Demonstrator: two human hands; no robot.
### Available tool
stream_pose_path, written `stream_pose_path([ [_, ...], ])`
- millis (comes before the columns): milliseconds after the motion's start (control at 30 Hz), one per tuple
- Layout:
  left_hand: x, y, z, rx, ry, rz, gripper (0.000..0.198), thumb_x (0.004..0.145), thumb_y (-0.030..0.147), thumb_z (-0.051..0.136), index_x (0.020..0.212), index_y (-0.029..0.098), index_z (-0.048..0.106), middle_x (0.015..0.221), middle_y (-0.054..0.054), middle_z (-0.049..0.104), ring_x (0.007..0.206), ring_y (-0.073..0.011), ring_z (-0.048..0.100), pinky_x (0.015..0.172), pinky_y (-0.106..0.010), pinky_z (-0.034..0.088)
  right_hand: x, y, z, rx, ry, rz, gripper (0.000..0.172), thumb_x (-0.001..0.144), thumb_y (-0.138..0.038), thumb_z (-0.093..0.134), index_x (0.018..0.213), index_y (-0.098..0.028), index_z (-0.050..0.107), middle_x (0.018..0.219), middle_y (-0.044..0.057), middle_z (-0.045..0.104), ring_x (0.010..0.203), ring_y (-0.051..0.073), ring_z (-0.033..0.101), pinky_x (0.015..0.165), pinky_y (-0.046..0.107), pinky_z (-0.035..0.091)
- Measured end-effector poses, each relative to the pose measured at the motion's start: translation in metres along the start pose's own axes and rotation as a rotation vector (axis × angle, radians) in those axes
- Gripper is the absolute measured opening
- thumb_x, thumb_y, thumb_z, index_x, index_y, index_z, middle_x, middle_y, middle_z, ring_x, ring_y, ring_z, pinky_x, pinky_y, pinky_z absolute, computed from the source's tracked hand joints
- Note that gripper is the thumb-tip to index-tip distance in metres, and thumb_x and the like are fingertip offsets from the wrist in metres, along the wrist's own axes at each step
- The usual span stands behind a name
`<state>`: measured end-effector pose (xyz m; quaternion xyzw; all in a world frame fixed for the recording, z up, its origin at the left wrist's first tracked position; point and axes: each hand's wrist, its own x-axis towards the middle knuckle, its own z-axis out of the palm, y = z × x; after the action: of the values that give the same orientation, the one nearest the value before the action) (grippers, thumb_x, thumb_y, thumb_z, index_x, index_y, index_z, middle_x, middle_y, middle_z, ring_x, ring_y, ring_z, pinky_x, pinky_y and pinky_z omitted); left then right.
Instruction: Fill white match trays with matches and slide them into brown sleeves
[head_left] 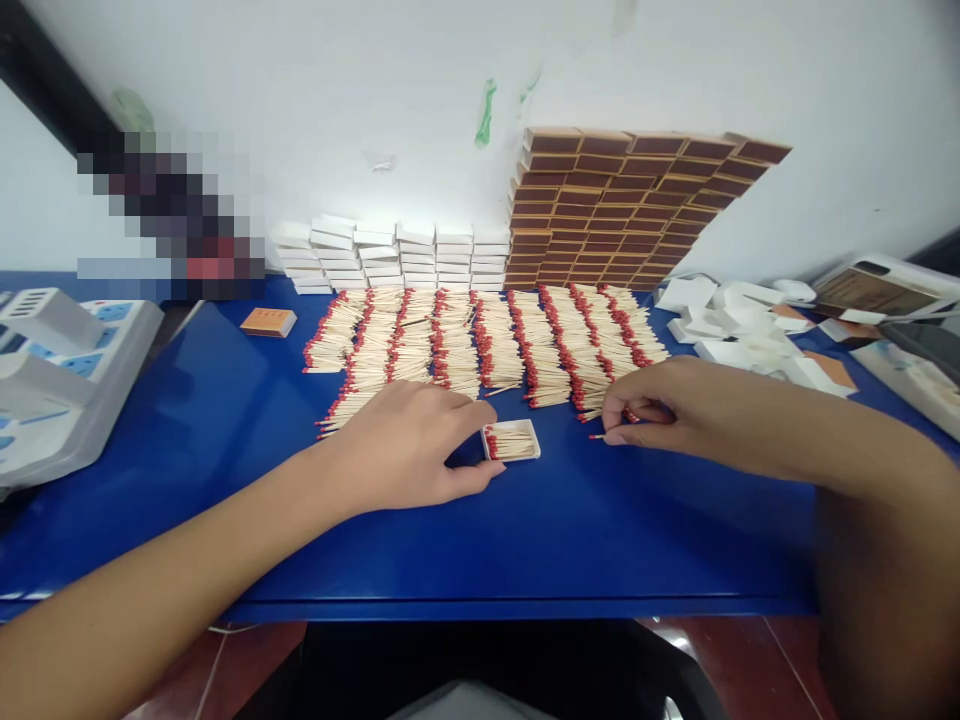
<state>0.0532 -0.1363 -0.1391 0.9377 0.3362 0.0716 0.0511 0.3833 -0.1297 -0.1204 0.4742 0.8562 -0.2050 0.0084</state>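
On the blue table lies a small white matchbox tray [537,443] with a layer of red-tipped matches [513,442] in it. My left hand [412,440] grips the tray's left end between thumb and fingers. To the right of the tray, my right hand [645,405] pinches a single match [596,437] close to the table, its red head pointing left. Behind both hands, rows of loose matches [499,345] with red heads lie side by side across the table. My left hand covers the front of some rows.
White matchbox trays [397,255] are stacked against the wall. Right of them rises a tall stack of matchboxes [600,215] with brown striking sides. An orange matchbox [268,322] lies at left, near a power strip [112,370]. Loose white trays [739,325] are heaped at right.
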Motion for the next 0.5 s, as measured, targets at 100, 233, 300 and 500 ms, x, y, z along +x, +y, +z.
stream_pose_path([
  [100, 0.0000, 0.0000, 0.0005, -0.001, 0.004, -0.006, 0.031, 0.098, 0.050, 0.059, 0.109, 0.023, 0.072, 0.087, -0.001, 0.077, 0.083, -0.0228, 0.074, 0.066, -0.033, 0.045, 0.0023, -0.0034, -0.0012, -0.017, 0.049, 0.006, 0.025, 0.101, -0.048, 0.062, 0.096, -0.028, 0.076, 0.068, 0.002, 0.065, 0.056, 0.017, 0.056, 0.049, 0.028, 0.038],
  [233, -0.0002, -0.0002, 0.0015, -0.003, 0.013, -0.006, 0.031, 0.098, 0.049, 0.059, 0.109, 0.024, 0.072, 0.088, 0.000, 0.077, 0.082, -0.0229, 0.074, 0.065, -0.034, 0.044, 0.0050, -0.0078, -0.0024, -0.015, 0.093, -0.017, 0.025, 0.099, -0.050, 0.064, 0.098, -0.029, 0.076, 0.069, 0.002, 0.065, 0.058, 0.018, 0.057, 0.052, 0.029, 0.041],
  [300, -0.0003, -0.0004, 0.0021, -0.007, 0.010, -0.005, 0.031, 0.098, 0.050, 0.059, 0.110, 0.024, 0.072, 0.088, 0.000, 0.077, 0.083, -0.0232, 0.074, 0.066, -0.034, 0.045, 0.0059, -0.0090, -0.0022, -0.012, 0.100, -0.019, 0.023, 0.098, -0.049, 0.064, 0.098, -0.030, 0.076, 0.071, 0.002, 0.066, 0.058, 0.019, 0.057, 0.052, 0.030, 0.040],
  [500, -0.0001, -0.0008, 0.0025, -0.012, 0.009, -0.004, 0.031, 0.098, 0.049, 0.058, 0.110, 0.024, 0.072, 0.088, 0.001, 0.077, 0.083, -0.0234, 0.074, 0.067, -0.034, 0.045, 0.0067, -0.0079, -0.0006, -0.010, 0.103, -0.013, 0.014, 0.097, -0.038, 0.065, 0.097, -0.030, 0.077, 0.075, 0.003, 0.069, 0.059, 0.019, 0.058, 0.054, 0.031, 0.040],
])
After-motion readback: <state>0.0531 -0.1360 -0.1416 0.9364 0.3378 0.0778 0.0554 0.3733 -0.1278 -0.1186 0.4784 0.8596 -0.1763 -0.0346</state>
